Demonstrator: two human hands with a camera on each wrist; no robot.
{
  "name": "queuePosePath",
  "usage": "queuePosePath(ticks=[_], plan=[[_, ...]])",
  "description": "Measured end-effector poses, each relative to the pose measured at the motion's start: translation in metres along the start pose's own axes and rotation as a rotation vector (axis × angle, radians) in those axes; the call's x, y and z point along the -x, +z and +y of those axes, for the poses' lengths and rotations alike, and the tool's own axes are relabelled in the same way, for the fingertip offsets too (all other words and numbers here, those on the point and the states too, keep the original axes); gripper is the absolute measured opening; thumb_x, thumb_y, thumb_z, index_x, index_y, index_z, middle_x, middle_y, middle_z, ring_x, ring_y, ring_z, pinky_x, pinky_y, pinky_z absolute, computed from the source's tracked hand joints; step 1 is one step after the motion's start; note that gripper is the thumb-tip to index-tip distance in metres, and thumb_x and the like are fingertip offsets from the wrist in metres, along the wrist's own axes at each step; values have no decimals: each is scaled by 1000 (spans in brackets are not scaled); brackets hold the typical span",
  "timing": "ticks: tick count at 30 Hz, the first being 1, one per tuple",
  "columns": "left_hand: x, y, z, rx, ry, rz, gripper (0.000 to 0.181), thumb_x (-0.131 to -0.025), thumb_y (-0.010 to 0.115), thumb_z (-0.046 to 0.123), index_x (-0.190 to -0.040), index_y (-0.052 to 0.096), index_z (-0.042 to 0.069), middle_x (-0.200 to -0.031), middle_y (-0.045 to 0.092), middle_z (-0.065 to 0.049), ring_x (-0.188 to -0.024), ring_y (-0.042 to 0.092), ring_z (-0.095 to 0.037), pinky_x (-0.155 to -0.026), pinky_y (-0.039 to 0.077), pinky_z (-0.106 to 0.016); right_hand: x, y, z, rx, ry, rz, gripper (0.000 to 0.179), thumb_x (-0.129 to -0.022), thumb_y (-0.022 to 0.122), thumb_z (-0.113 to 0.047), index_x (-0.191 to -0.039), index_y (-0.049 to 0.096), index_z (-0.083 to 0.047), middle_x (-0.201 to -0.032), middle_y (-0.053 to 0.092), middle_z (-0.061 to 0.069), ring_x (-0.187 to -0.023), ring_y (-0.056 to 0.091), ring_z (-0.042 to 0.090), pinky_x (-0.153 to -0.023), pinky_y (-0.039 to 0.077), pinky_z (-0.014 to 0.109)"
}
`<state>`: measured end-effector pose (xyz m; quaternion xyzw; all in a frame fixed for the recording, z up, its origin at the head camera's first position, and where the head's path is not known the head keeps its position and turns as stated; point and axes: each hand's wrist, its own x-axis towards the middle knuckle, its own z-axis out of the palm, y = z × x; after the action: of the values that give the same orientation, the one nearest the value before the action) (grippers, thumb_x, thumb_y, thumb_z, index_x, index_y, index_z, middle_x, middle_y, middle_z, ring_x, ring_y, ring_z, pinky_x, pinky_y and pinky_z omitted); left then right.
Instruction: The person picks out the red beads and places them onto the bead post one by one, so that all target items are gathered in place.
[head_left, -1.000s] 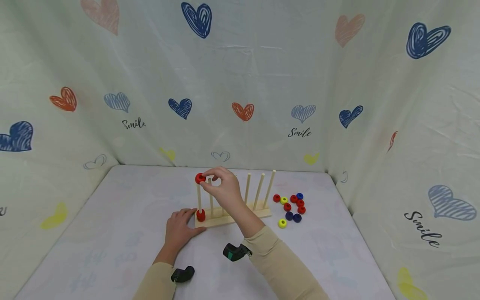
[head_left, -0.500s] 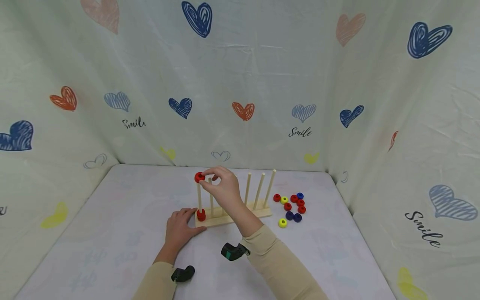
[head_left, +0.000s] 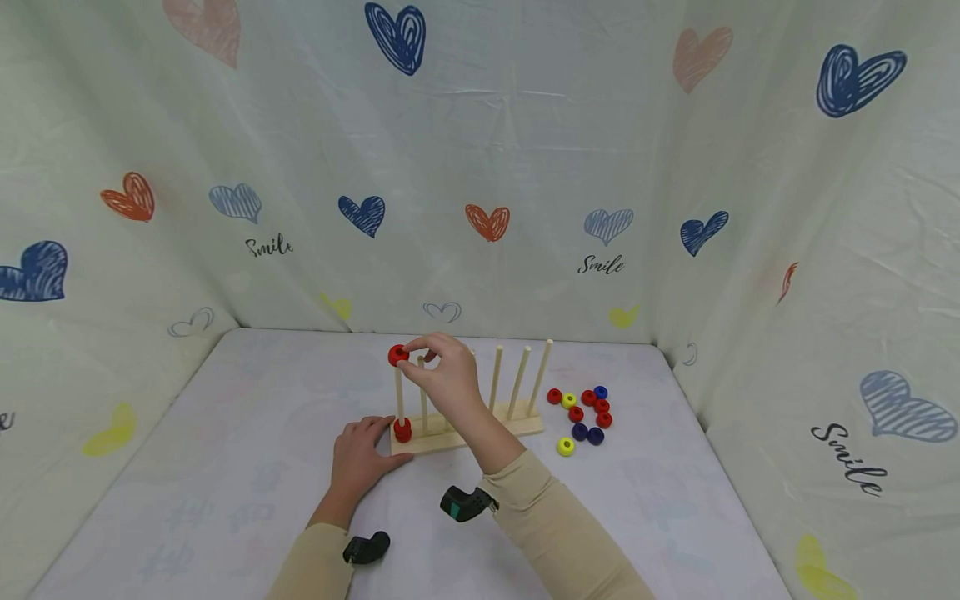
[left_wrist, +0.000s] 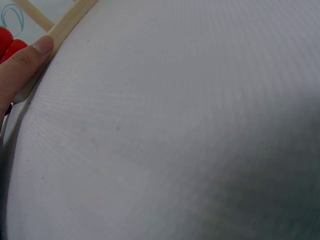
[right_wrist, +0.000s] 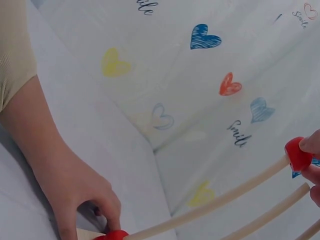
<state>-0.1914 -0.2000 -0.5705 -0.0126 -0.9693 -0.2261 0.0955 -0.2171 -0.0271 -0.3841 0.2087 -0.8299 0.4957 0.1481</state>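
A wooden peg stand (head_left: 438, 442) with a row of upright pegs sits on the table. My right hand (head_left: 451, 382) pinches a red bead (head_left: 393, 357) between thumb and fingertips at the top of the leftmost peg; in the right wrist view, that bead (right_wrist: 298, 154) sits at the peg's tip. Lower down on the same peg, red beads (head_left: 402, 432) rest against the base. My left hand (head_left: 357, 458) grips the stand's left end, thumb along the front and fingers behind. In the left wrist view, the thumb (left_wrist: 25, 62) presses the base's edge. My right forearm hides part of the stand.
To the right of the stand lie several loose beads: red ones (head_left: 588, 398), yellow ones (head_left: 566, 447) and blue ones (head_left: 596, 436). A curtain (head_left: 525, 167) printed with hearts closes off the back and sides of the white table (head_left: 225, 467).
Almost nothing differs. The right hand and its red bead have shifted very slightly left at the peg's top; the left hand stays on the stand.
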Motion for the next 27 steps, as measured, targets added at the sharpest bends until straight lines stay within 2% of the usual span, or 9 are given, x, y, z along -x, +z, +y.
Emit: queuePosePath(ticks=[4, 8, 17, 27], plan=[[-1, 1, -1, 0, -6, -4, 79, -69, 83, 53, -131, 61, 9, -125, 59, -15, -114, 47, -38, -94, 39, -57, 0, 1, 0, 15, 5, -2, 16, -81, 81, -17, -96, 76, -14, -95, 70, -2, -79, 57, 17, -67, 44, 26], [-1, 3, -2, -1, -7, -7, 79, -69, 82, 54, -131, 61, 9, -126, 59, -15, -114, 47, -38, -93, 39, -57, 0, 1, 0, 13, -1, -6, 17, -81, 81, -17, -97, 76, -13, -95, 70, 0, -82, 60, 24, -68, 44, 27], [-1, 2, -1, 7, -15, -13, 80, -69, 82, 55, -131, 61, 9, -126, 58, -16, -115, 46, -38, -94, 38, -58, 1, 1, 1, 33, -2, -9, 18, -81, 81, -18, -97, 76, -13, -96, 70, -3, -85, 61, 25, -69, 44, 26], [-1, 1, -1, -1, -4, -8, 80, -69, 82, 54, -131, 61, 9, -125, 59, -15, -113, 48, -38, -93, 39, -57, 0, 3, 3, 81, -51, 9, 17, -80, 82, -18, -95, 76, -13, -95, 71, -3, -83, 61, 19, -71, 45, 25]])
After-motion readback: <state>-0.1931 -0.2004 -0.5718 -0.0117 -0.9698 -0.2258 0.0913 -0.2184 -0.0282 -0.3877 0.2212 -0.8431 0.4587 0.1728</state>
